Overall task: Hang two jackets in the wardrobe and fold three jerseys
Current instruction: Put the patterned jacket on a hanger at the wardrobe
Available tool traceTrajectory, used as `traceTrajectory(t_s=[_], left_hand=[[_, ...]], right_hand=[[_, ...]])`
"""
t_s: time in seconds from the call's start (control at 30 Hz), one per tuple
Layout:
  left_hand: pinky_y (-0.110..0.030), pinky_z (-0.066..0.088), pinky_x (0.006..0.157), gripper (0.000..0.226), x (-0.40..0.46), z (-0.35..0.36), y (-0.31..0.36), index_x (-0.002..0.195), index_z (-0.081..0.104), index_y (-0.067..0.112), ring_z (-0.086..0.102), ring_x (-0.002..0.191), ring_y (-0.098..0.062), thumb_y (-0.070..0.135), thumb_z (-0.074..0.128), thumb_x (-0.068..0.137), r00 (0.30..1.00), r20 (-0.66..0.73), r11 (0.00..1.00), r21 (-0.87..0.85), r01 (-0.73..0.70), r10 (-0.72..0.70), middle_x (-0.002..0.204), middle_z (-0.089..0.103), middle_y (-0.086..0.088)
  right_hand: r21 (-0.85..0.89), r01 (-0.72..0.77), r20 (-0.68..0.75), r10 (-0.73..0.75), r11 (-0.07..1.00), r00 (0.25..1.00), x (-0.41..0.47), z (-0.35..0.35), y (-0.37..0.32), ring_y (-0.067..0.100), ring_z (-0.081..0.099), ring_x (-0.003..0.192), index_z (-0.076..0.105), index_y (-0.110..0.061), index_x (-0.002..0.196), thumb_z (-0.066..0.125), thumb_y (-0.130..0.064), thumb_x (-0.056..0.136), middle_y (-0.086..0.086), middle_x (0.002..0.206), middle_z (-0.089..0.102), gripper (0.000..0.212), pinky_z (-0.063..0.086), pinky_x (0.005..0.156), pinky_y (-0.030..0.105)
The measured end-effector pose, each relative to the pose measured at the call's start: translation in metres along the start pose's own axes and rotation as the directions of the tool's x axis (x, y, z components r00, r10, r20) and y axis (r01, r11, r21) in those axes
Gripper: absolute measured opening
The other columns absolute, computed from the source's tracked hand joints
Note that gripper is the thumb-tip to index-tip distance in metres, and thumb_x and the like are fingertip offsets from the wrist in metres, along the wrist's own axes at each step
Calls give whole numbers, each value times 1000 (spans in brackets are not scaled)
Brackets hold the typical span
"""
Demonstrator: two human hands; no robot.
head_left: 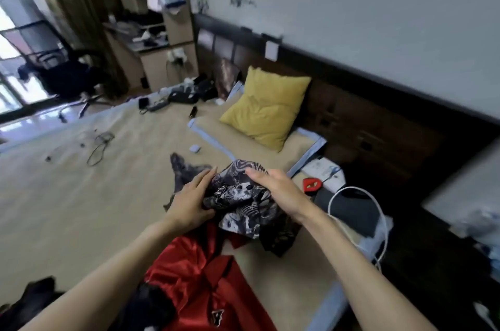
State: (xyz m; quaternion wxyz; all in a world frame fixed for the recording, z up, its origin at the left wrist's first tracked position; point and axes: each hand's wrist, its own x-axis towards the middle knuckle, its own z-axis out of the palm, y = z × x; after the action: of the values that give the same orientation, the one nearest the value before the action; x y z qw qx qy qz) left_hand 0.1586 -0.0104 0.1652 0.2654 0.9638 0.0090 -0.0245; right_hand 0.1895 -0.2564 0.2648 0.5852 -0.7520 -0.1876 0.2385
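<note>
Hands meet over a crumpled black-and-white patterned jersey (240,203) at mid-frame, above the bed mat (81,209). Left hand (189,201) grips the jersey's left side, thumb hooked under the cloth, fingers laid fairly straight along the top. Right hand (276,190) comes in from the right, palm down, fingers curled into the fabric on the upper right; it holds the bunch too. Jersey is wadded, not flat, part of it trailing onto the mat behind the left hand.

Red satin jacket (197,276) lies spread on the mat just below the jersey, between the forearms, small emblem near the bottom edge. Black garment (151,306) overlaps the red jacket's left edge; cannot tell what kind. More dark cloth (29,301) at bottom left corner, blurred.

Yellow pillow (267,106) leans on the dark wooden headboard (365,119), well apart from the hands. Small red object (312,184) sits just right of the right hand, near a white cable loop (378,209) and a dark flat item (351,209) on the bed's right edge. Loose cables (100,146) on the mat far left. Office chair (67,76) and desk (162,60) stand in the background by the window. Frame is slightly motion-blurred.
</note>
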Motion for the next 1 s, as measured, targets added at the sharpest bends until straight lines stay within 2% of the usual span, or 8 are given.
traceTrajectory(t_s=[0.1, 0.2, 0.3, 0.37, 0.5, 0.63, 0.8, 1.0], left_hand=[[-43, 49, 99, 70, 9, -24, 40, 135, 47, 37, 61, 121, -21, 37, 69, 69, 986, 75, 986, -91, -140, 147, 128, 64, 6], [-48, 54, 90, 47, 2, -42, 93, 117, 63, 17, 70, 103, -23, 33, 73, 74, 946, 106, 925, -270, -268, 305, 109, 74, 0], [-37, 56, 86, 42, -20, -69, 158, 107, 71, 16, 68, 87, -8, 40, 78, 74, 906, 39, 841, -389, -375, 422, 101, 77, 0], [-27, 53, 77, 32, -33, -88, 196, 104, 74, 10, 64, 80, -4, 29, 83, 80, 884, 30, 798, -445, -406, 466, 99, 78, -8], [-25, 50, 71, 35, -68, -132, 267, 96, 75, 7, 65, 77, -7, 31, 86, 74, 806, 79, 697, -556, -452, 586, 90, 78, -6], [-18, 48, 65, 36, -95, -153, 334, 92, 76, 7, 62, 70, -5, 41, 77, 81, 734, 115, 644, -582, -497, 670, 78, 75, 1], [-25, 24, 47, 49, -119, -133, 415, 54, 50, 18, 34, 45, -10, 41, 68, 92, 682, 177, 628, -597, -499, 710, 50, 43, 5], [-18, 25, 41, 53, -130, -121, 483, 51, 43, 18, 31, 40, -10, 37, 70, 92, 622, 217, 601, -611, -515, 753, 47, 42, 6]], right_hand=[[-25, 119, -58, -120, 993, 991, -57, -31, -66, 14, 71, 92, 77, -3, 96, 60, -40, 99, 11, 99, 79, 41, 52, 87, 30], [-208, 184, -215, -229, 961, 949, -118, -61, -111, 21, 60, 86, 66, 14, 100, 73, -63, 82, 40, 104, 65, 79, 44, 81, 37], [-355, 103, -356, -236, 929, 904, -190, -88, -141, 5, 69, 86, 81, -17, 100, 81, -42, 81, 4, 95, 81, 31, 54, 84, 27], [-460, 17, -412, -230, 888, 882, -233, -99, -145, 1, 71, 92, 80, -26, 103, 86, -42, 77, -10, 99, 80, 31, 56, 93, 28], [-570, -309, -754, -335, 761, 565, -298, -121, -144, 13, 54, 66, 52, -20, 72, 88, -48, 71, -6, 70, 60, 46, 42, 62, 35], [-557, -366, -831, -494, 746, 257, -346, -107, -159, 26, 61, 92, 51, -18, 88, 77, -24, 86, 1, 92, 62, 28, 41, 74, 31], [-576, -219, -701, -337, 787, 629, -349, -41, -133, 6, 65, 95, 60, -24, 112, 80, -40, 79, -10, 105, 70, 41, 49, 86, 19], [10, 16, -679, -4, 1000, 734, -365, -58, -59, -5, 68, 81, 75, -21, 93, 79, -26, 87, -15, 84, 76, 10, 51, 79, 14]])
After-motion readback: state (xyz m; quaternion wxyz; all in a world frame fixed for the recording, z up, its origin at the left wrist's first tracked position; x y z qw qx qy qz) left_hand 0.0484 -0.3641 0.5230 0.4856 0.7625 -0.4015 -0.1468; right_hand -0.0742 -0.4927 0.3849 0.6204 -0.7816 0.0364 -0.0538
